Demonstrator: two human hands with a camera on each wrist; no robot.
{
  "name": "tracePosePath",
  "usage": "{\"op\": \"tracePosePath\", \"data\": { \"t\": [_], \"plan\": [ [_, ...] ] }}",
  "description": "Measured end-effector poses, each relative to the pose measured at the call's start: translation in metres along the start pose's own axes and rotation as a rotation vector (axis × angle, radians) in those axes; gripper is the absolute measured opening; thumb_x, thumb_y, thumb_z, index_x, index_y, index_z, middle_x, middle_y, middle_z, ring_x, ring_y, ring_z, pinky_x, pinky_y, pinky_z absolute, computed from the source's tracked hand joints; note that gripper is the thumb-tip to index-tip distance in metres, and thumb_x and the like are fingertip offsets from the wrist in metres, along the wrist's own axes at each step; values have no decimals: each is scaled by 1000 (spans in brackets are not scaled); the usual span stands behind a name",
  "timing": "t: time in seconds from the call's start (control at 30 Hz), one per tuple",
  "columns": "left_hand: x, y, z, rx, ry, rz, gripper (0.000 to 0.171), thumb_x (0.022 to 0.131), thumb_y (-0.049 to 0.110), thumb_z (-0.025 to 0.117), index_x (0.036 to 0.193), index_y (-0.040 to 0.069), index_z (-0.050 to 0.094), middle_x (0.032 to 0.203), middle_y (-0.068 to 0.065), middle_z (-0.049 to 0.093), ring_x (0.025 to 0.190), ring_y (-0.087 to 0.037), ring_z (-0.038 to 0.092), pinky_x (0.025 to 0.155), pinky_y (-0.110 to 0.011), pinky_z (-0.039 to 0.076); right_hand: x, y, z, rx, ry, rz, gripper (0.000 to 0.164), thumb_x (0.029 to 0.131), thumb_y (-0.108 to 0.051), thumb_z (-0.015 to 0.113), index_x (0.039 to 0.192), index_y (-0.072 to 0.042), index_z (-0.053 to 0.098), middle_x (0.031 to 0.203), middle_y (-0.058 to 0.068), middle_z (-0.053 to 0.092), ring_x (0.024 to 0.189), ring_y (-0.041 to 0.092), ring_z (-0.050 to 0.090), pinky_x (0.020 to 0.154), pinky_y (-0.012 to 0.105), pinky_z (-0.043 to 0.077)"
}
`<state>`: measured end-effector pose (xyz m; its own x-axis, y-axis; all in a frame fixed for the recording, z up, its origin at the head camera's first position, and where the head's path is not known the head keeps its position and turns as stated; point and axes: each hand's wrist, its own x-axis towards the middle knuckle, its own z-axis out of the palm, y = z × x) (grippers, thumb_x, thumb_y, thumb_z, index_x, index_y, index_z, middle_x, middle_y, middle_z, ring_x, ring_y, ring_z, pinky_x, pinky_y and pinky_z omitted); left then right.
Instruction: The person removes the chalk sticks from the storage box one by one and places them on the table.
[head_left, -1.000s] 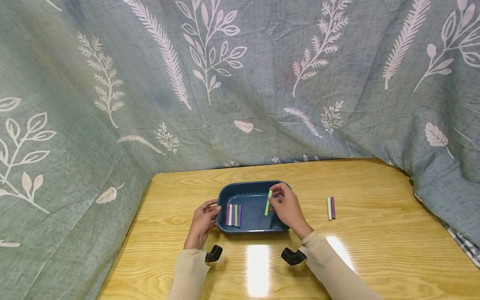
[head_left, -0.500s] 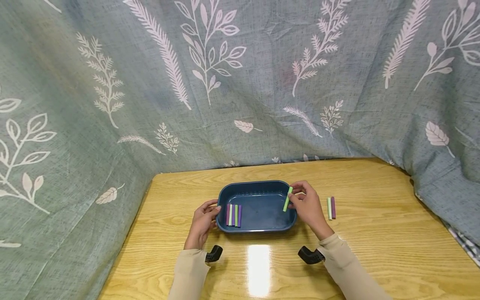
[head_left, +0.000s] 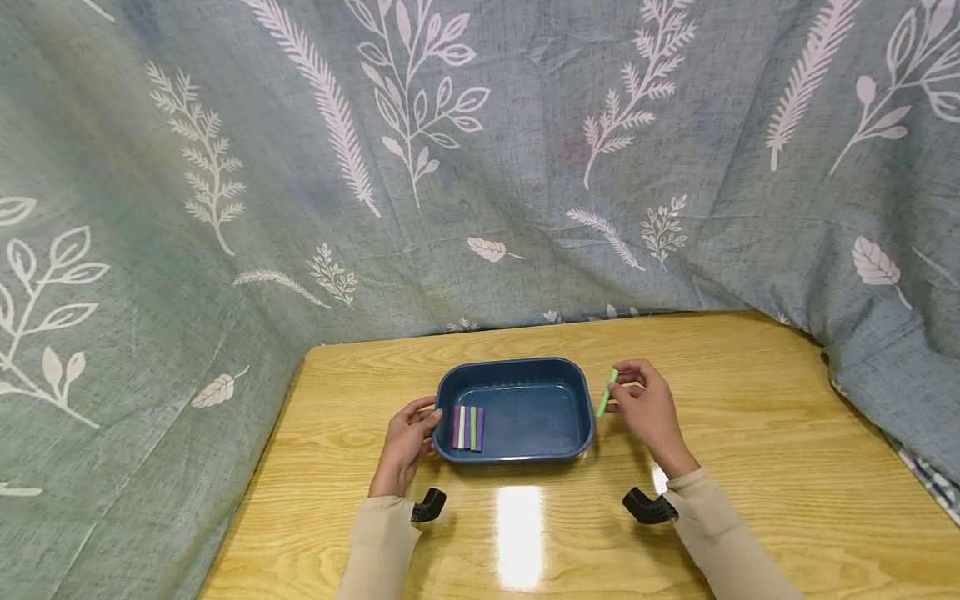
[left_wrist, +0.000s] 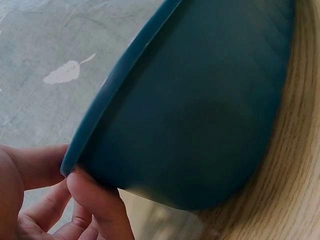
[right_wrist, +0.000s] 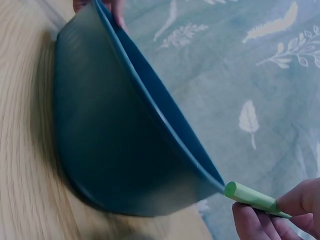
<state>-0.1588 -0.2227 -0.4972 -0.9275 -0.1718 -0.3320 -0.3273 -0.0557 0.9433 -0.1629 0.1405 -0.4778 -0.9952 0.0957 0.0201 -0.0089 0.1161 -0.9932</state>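
A dark blue plastic tray (head_left: 536, 454) stands on the table, its left end gripped by my left hand (head_left: 407, 442). In the left wrist view the thumb and fingers (left_wrist: 97, 200) pinch the tray's rim (left_wrist: 107, 100) at a corner. Just off the tray's right end, my right hand (head_left: 648, 408) pinches a light green chalk stick (head_left: 607, 393) between thumb and fingers. The right wrist view has this chalk (right_wrist: 250, 196) tilted, one end right at the tray's corner. Inside the tray on the left lie several chalk sticks (head_left: 468, 429) side by side, purple, whitish and green.
The wooden table (head_left: 765, 433) extends around the tray, with a bright light reflection (head_left: 519, 537) near its front. A grey-green leaf-patterned cloth (head_left: 525, 208) hangs behind and along both sides. Black curved pieces (head_left: 649, 506) stick out from both sleeves.
My right hand has carried the green chalk rightward, from over the tray to beyond its right rim. It now covers the two sticks seen earlier on the table. My left hand stays at the rim.
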Motion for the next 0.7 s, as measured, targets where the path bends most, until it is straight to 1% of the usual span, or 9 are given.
{"op": "tracePosePath", "data": {
  "t": [0.23,0.4,0.57,0.7],
  "plan": [
    [1,-1,0,2,9,-5,37,105,5,64,141,-1,60,106,-8,66,74,-12,62,56,-23,49,-3,4,-15,-22,8,23,33,105,6,58,137,10,49,114,20,56,81,1,65,74,26,62],
    [3,-2,-1,2,14,-6,34,105,4,64,139,0,62,106,-9,66,76,-13,63,57,-23,49,-6,10,-29,-49,24,10,35,105,5,56,139,12,48,116,21,55,81,1,65,75,25,62],
    [4,-3,-1,1,15,-1,33,105,4,64,137,1,63,106,-8,67,77,-13,63,56,-23,48,-7,18,-43,-85,55,7,34,106,5,55,139,13,48,117,22,55,80,-1,65,74,25,62],
    [2,-4,-2,-4,10,7,34,105,5,64,138,0,62,105,-8,67,76,-13,62,55,-23,47,-8,23,-51,-130,85,37,35,107,2,56,140,11,48,119,23,56,78,-2,64,71,25,62]
  ]
}}
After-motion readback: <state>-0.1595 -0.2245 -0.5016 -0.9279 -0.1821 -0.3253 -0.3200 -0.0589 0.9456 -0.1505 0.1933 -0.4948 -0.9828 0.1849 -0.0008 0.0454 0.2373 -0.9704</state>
